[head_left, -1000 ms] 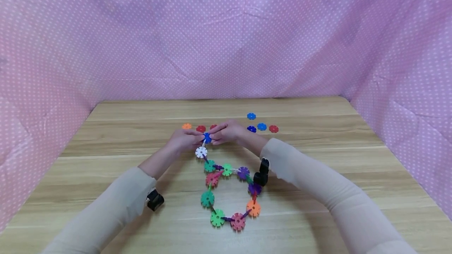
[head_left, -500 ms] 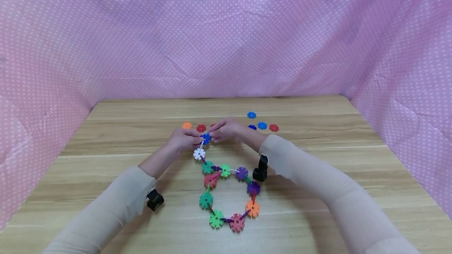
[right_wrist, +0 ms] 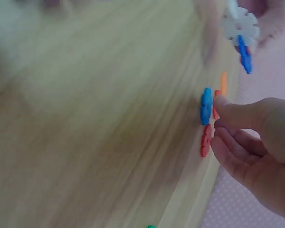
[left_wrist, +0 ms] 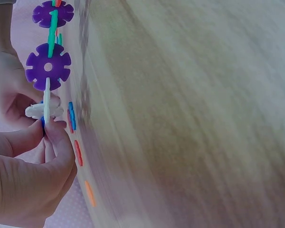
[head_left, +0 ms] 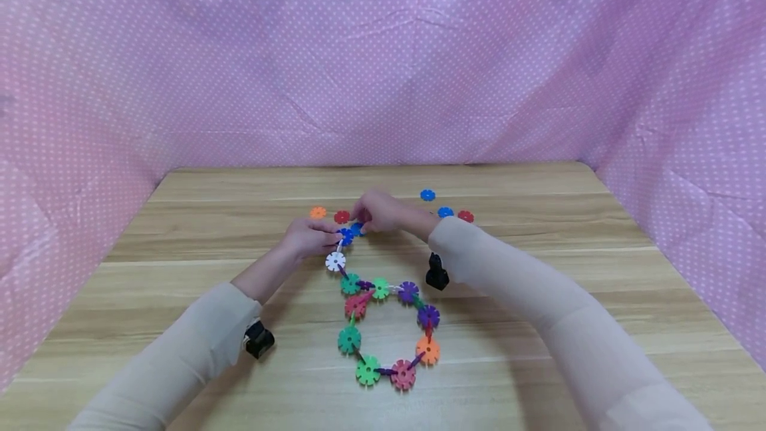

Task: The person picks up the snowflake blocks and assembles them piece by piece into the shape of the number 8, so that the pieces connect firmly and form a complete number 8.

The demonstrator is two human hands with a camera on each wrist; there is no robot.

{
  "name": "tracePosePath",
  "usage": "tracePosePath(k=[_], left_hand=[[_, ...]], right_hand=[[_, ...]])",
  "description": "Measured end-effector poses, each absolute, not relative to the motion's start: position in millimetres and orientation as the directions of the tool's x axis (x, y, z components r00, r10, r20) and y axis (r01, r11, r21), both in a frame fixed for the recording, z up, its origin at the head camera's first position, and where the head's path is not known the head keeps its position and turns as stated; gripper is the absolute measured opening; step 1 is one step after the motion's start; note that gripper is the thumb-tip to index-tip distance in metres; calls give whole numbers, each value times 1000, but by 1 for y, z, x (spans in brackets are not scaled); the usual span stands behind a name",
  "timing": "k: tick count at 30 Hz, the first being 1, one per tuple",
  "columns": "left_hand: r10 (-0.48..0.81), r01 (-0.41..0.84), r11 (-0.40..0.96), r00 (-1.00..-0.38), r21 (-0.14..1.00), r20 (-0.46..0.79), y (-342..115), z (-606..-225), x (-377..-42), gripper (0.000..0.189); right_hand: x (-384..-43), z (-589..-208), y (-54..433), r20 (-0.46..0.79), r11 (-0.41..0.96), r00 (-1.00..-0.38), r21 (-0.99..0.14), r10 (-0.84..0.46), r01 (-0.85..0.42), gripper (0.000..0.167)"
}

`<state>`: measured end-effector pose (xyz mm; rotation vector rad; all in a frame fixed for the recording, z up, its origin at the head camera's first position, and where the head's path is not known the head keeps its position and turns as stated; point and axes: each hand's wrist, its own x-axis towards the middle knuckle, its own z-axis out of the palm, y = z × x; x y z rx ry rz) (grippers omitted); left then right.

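In the head view my left hand (head_left: 306, 238) pinches a dark blue notched snowflake disc (head_left: 345, 237) at the upper end of a chain of interlocking discs. Below it the chain runs through a white disc (head_left: 336, 262) and a teal disc (head_left: 350, 284) to a ring of several coloured discs. My right hand (head_left: 381, 210) hovers beside a lighter blue disc (head_left: 357, 229). In the right wrist view the right thumb and fingers (right_wrist: 247, 142) are parted, with nothing visibly held, near that blue disc (right_wrist: 206, 106) and a red disc (right_wrist: 206, 140).
Loose discs lie along the far part of the wooden table (head_left: 538, 231): an orange one (head_left: 318, 213), a red one (head_left: 342, 217), a blue one (head_left: 427, 195), another blue one (head_left: 445, 212) and a red one (head_left: 465, 217). A pink dotted cloth (head_left: 383, 85) surrounds the table.
My right hand has let go of the dark blue disc and moved slightly away, uncovering the lighter blue disc. The left hand keeps its pinch, and the chain's upper end has shifted slightly left.
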<state>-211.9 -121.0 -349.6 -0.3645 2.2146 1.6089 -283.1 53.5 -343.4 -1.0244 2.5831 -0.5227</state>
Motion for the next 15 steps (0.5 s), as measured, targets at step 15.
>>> tracePosePath(k=[15], left_hand=[[-13, -456, 280, -882, 845, -471, -119, -347, -211, 28]], right_hand=[[-279, -344, 52, -172, 702, -698, -369, -696, -609, 23]])
